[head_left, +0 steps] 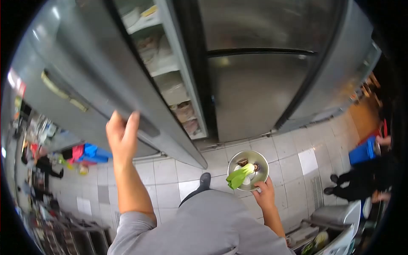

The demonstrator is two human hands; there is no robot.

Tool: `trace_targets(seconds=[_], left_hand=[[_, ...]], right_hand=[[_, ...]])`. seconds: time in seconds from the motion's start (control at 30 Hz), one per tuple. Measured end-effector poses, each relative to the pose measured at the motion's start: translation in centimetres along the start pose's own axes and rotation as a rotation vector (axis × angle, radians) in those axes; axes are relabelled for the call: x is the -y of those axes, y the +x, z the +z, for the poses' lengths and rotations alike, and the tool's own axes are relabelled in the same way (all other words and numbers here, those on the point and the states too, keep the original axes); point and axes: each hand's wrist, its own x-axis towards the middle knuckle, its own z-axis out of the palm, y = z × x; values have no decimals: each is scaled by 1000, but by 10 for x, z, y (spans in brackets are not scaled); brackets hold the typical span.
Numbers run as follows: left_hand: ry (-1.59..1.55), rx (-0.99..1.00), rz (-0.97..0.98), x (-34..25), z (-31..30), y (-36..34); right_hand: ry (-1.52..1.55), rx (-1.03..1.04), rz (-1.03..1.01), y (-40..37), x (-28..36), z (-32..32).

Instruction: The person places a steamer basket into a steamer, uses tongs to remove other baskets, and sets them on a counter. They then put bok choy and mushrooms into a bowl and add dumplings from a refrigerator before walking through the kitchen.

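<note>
- Two hands of ours are in view, each coming out of a grey sleeve (pixel 134 225).
- Left hand (pixel 122 134): raised, with fingers and thumb closed over the edge of the tall grey stainless-steel refrigerator door (pixel 85 85), which stands open.
- Right hand (pixel 265 193): fingers are curled around the near rim of the round shiny metal bowl (pixel 261 159), holding it level, low on our right above the floor.
- Bowl contents: one pale-stemmed green leafy vegetable (pixel 239 175) lies across it. We cannot identify the small dark and white pieces beside it.
- Refrigerator interior: white shelves (pixel 163 66) loaded with wrapped packages (pixel 185 111) show between the open door and the closed steel doors (pixel 255 93).
- Pale square-tiled floor (pixel 170 178): our dark shoe (pixel 205 179) rests on it, just left of the bowl.
- Far right: another person in dark clothes (pixel 361 178) stands near a blue bin (pixel 361 153), well apart from us.
</note>
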Motion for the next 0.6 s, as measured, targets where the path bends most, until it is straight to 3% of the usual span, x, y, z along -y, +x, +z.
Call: trace_targets(seconds=[0.03,0.1,0.17,0.23,0.3,0.43,0.5,0.53,0.6], left_hand=[[-131,-29,-57,-9,-21,-28],[-293,-56,46,20,-112,-83],[-460,-303,51,25,-201,-142],[-264,-654,64,-31,-260,-159],[-1,-1198,-123,-124,-231,-130],[18,-1300,-23,-150,-261,-141],[530,-1318,-147,-153,-275,-132],[400,-1252,-128,-149,-267,-136],[875,-1324,-160,-112,-290,-153]], right_hand=[[-1,48,-7,3,3,-13],[-7,96,-92,15,10,-26],[-19,115,-123,21,18,-34],[-34,130,-150,21,35,-42],[-70,143,-196,21,44,-58],[-36,168,-235,28,47,-59],[-38,153,-253,21,70,-69],[-40,132,-260,18,67,-68],[-51,114,-229,5,63,-64]])
